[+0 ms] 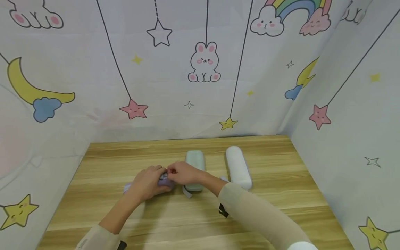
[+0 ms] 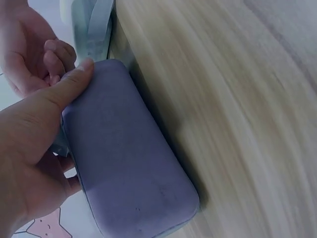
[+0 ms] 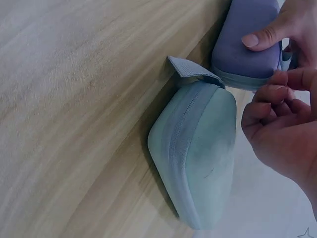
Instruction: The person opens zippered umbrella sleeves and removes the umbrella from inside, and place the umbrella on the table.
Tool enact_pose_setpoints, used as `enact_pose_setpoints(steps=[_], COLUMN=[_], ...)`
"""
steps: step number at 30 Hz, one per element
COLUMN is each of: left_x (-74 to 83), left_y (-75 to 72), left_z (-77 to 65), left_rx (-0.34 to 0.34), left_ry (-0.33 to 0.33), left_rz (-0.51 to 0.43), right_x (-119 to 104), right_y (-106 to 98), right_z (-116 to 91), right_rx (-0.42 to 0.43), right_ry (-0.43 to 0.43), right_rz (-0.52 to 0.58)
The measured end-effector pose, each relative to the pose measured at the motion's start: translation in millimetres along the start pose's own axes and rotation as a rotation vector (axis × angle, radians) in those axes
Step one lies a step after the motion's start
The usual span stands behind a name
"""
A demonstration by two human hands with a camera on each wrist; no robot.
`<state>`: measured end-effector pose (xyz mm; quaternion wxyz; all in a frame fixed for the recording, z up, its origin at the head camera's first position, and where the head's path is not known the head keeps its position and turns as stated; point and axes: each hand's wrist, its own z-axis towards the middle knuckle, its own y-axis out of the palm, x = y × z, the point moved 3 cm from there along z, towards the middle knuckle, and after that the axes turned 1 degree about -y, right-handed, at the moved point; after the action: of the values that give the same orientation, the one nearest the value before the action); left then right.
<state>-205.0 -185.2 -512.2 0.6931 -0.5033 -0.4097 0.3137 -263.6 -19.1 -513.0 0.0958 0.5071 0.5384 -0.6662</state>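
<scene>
My left hand [image 1: 145, 183] grips a purple zippered case [image 2: 126, 148] across its body, the thumb lying along one broad face in the left wrist view. At the case's right end, my right hand [image 1: 185, 173] has its fingers curled and pinches at the zipper edge. The zipper pull itself is hidden by the fingertips. Under and beyond the right hand lies a mint green zippered case [image 3: 213, 144] with a grey strap loop [image 3: 195, 69] at its end. It rests on the table, apart from the purple case in the head view.
To the right a white elongated case [image 1: 238, 166] lies on the wooden table [image 1: 187, 222], behind the right forearm. White cloth [image 1: 175, 76] printed with stars and a rabbit hangs along the back and both sides.
</scene>
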Motion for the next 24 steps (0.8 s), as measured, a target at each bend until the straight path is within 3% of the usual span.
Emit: enact_pose_setpoints(steps=[8, 16, 24], left_x=[-10.2, -14.4, -17.0], left_y=[-9.1, -16.5, -20.5], left_z=[-3.2, -6.1, -10.5], left_rx=[-0.065, -0.101, -0.058], left_ry=[-0.082, -0.111, -0.055], left_rz=[-0.180, -0.262, -0.229], right_x=[5, 4, -3], right_y=[-4, -6, -6], right_z=[-4, -5, -4], right_rx=[-0.080, -0.114, -0.106], right_ry=[0.069, 0.107, 0.047], right_rz=[0.440, 0.584, 0.567])
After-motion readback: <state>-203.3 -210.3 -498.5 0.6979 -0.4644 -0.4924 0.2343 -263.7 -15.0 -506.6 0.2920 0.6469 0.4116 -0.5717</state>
